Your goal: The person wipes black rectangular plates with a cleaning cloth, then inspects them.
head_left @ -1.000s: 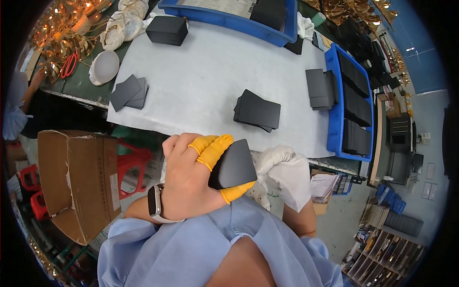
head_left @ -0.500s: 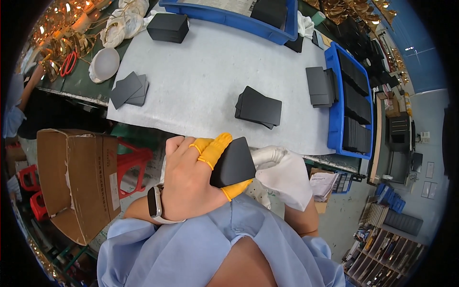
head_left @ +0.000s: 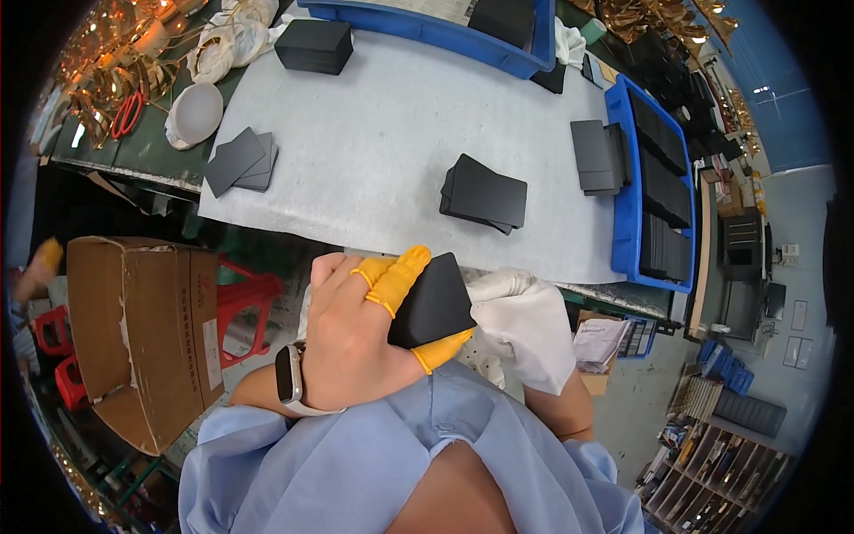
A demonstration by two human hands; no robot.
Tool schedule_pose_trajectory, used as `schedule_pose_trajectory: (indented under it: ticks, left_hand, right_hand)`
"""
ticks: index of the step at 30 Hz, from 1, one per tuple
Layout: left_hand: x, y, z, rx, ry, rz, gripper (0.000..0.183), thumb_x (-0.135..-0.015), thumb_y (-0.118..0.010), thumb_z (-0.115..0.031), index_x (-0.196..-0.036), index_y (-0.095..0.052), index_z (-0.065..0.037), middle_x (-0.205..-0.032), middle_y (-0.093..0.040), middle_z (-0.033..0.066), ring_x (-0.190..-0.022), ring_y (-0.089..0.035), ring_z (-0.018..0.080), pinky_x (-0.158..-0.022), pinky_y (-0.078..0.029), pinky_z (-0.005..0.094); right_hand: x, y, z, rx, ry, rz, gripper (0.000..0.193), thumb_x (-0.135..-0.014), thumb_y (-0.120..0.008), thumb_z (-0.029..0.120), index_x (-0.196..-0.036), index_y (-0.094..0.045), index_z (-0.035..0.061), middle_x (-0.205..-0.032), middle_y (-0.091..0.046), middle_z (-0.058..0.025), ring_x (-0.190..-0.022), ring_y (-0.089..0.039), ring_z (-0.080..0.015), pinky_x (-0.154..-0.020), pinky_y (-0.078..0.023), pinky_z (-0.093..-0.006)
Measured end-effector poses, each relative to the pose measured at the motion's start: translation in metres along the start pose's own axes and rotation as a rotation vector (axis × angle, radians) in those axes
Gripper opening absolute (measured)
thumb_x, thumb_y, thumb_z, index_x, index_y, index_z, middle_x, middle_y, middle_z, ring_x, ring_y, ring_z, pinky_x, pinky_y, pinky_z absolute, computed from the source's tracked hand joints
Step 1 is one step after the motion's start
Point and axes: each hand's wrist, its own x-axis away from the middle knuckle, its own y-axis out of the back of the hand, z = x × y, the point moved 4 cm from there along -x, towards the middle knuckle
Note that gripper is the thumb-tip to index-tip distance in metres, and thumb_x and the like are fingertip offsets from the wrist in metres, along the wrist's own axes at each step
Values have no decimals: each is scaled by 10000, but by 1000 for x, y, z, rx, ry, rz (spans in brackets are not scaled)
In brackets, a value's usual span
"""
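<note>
My left hand (head_left: 342, 307), with yellow finger covers on some fingers and a watch at the wrist, grips a black rounded-corner plate (head_left: 434, 303) by its edges. White cloth (head_left: 525, 325) covers my right hand (head_left: 507, 294), which is closed in its folds against the plate's right edge; the fingers themselves are hidden. Just beyond, on the white-covered table, lies a small stack of similar black plates (head_left: 485, 193). More plates (head_left: 240, 162) are fanned out at the left, and a taller neat stack (head_left: 314, 46) stands at the far left.
At the right, a blue tray (head_left: 625, 240) holds rows of black plates, with a few loose plates (head_left: 594, 158) beside it. Another blue bin (head_left: 418, 28) sits at the far edge. An open cardboard box (head_left: 191, 338) and a red stool (head_left: 245, 307) stand left, below the table.
The cloth-covered right hand has shifted slightly left, up against the plate's edge. My left hand keeps its hold nearly in place. At the far left, another person's arm has moved down.
</note>
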Motion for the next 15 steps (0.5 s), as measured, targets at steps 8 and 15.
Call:
schedule_pose_trajectory:
  ticks: [8, 15]
  left_hand:
    - [3, -2, 0, 1, 4, -3, 742, -597, -974, -288, -1229, -689, -21, -986, -690, 95, -833, -607, 267, -837, -454, 377]
    - [4, -4, -1, 1, 10, 5, 741, -592, -971, -270, -1234, -694, -26, -989, -690, 95, -836, -604, 273, -833, -465, 371]
  right_hand:
    - [1, -7, 2, 33, -82, -29, 107, -890, -704, -8, -987, -706, -53, -863, -694, -41, -688, -599, -49, -578, -487, -216]
    - [-1, -12, 0, -13, -73, -37, 97, -896, -661, -6, -961, -709, -58, -733, -641, -11, -559, -514, -39, -483, -387, -217]
